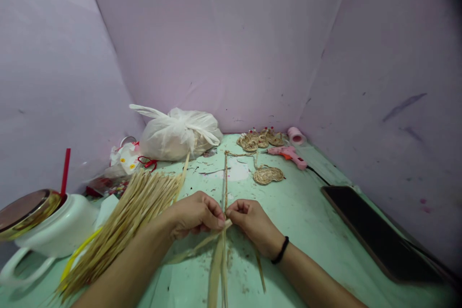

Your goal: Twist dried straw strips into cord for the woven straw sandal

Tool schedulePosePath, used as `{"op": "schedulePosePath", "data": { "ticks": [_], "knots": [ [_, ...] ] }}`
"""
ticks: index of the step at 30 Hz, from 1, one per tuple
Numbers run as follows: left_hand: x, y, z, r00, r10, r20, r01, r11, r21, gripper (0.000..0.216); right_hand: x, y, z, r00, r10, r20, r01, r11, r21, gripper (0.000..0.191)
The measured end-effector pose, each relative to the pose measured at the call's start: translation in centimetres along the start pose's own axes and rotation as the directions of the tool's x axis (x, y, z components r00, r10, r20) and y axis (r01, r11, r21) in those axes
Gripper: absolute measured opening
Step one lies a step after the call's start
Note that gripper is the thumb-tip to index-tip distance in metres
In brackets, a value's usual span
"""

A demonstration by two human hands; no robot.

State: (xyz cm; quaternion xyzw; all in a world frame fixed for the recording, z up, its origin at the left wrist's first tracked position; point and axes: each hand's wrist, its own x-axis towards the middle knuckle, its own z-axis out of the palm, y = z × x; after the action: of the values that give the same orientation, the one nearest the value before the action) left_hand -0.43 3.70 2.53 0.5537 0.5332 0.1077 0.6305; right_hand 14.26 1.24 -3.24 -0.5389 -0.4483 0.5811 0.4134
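Observation:
A thin braided straw cord (225, 180) runs from my hands away across the pale green table (310, 216). My left hand (197, 214) pinches the cord's near end, fingers closed around the loose flat straw strips (218, 264) that trail toward me. My right hand (252, 221), with a black band on the wrist, pinches the same spot from the other side. The fingertips of both hands meet at the braid.
A bundle of straw stalks (126, 221) lies at the left beside a white jug with a gold lid (43, 224). A tied white plastic bag (176, 132), woven straw pieces (267, 174), a pink glue gun (288, 155), a pink roll (296, 135) and a dark tablet (375, 236) lie around.

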Motion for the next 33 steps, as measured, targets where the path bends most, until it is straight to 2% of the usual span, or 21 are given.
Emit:
{"op": "schedulePosePath", "data": {
  "ticks": [7, 13, 19, 25, 30, 33],
  "knots": [
    [1.2, -0.9, 0.3, 0.991, -0.006, -0.134, 0.020, 0.994, 0.106, 0.009, 0.0, -0.2, 0.0, 1.000, -0.003, 0.015, 0.003, 0.999, 0.034, 0.006],
    [1.5, -1.2, 0.3, 0.987, 0.031, -0.155, -0.007, 0.988, 0.152, 0.008, -0.2, -0.3, 0.0, 1.000, 0.006, 0.018, -0.006, 1.000, 0.013, 0.007],
    [1.2, -1.0, 0.6, 0.992, 0.015, -0.126, 0.001, 0.991, 0.131, 0.007, -0.3, -0.6, 0.0, 1.000, 0.004, 0.024, -0.005, 1.000, 0.009, 0.007],
    [1.3, -0.9, 0.9, 0.988, 0.023, -0.153, 0.005, 0.984, 0.178, 0.010, -0.3, -0.4, -0.1, 1.000, 0.006, 0.024, -0.005, 1.000, -0.007, 0.008],
    [1.8, -1.0, 0.7, 0.985, 0.028, -0.170, -0.007, 0.992, 0.123, 0.005, 0.0, 0.0, 0.0, 1.000, -0.017, 0.024, 0.017, 1.000, 0.006, 0.010],
    [2.3, -1.0, 0.5, 0.990, -0.039, -0.138, 0.047, 0.997, 0.062, 0.007, 0.1, 0.2, 0.0, 0.999, -0.028, 0.037, 0.028, 0.999, 0.017, 0.011]
  ]
}}
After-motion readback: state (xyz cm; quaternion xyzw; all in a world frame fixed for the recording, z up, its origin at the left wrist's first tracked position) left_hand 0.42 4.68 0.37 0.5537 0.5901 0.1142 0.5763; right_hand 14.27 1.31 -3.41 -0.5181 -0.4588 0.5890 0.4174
